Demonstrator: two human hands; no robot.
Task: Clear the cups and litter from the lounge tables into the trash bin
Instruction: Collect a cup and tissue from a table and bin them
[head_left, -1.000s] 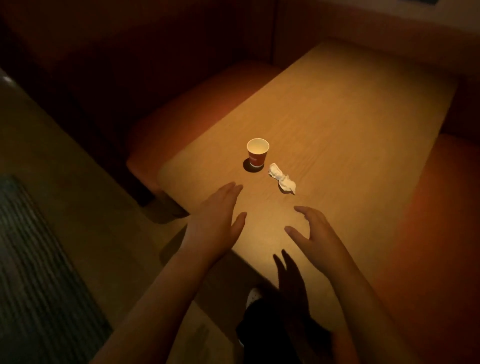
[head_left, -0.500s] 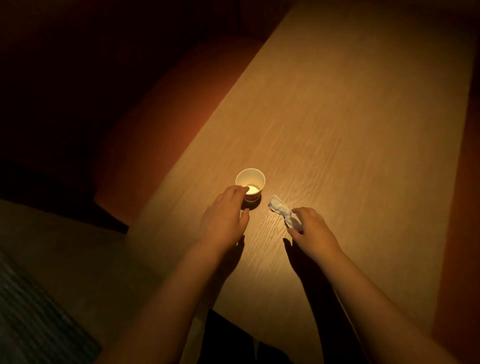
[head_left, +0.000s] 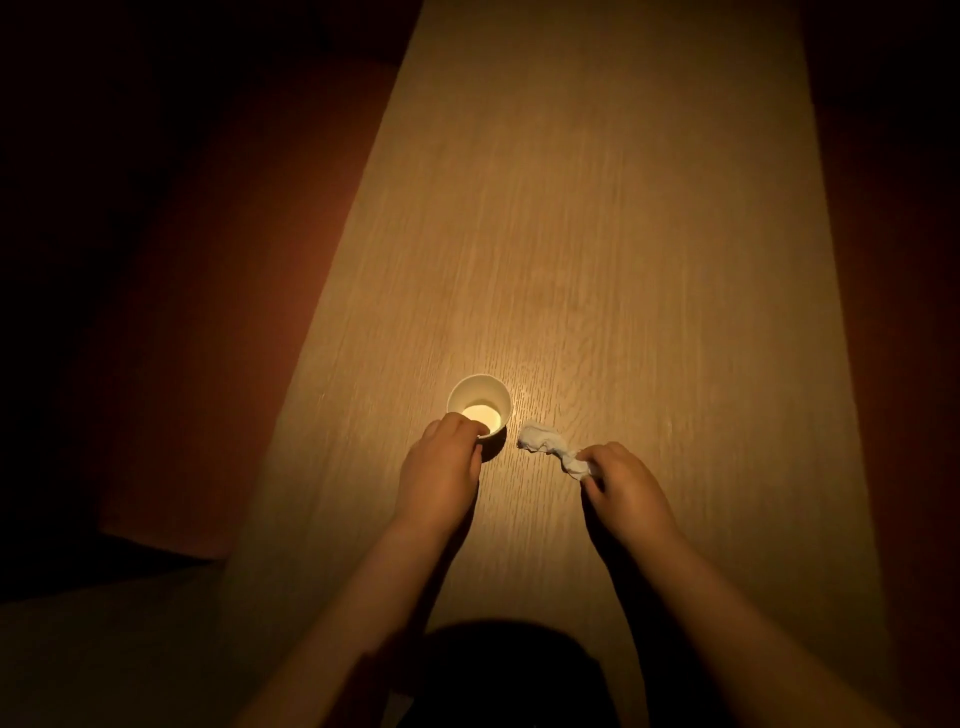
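While the left hand (head_left: 441, 467) grips the upright pale cup (head_left: 475, 395), the right hand (head_left: 623, 483) pinches a crumpled white napkin (head_left: 540, 442).

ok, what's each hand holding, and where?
Left hand grips the small paper cup at its near rim; right hand pinches the crumpled white napkin by its near end.

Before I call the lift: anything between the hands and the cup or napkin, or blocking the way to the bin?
Nothing visible: the left hand grips the paper cup by its near rim, the right hand pinches the napkin by its near end. The bin is unseen, so that path is unknown.
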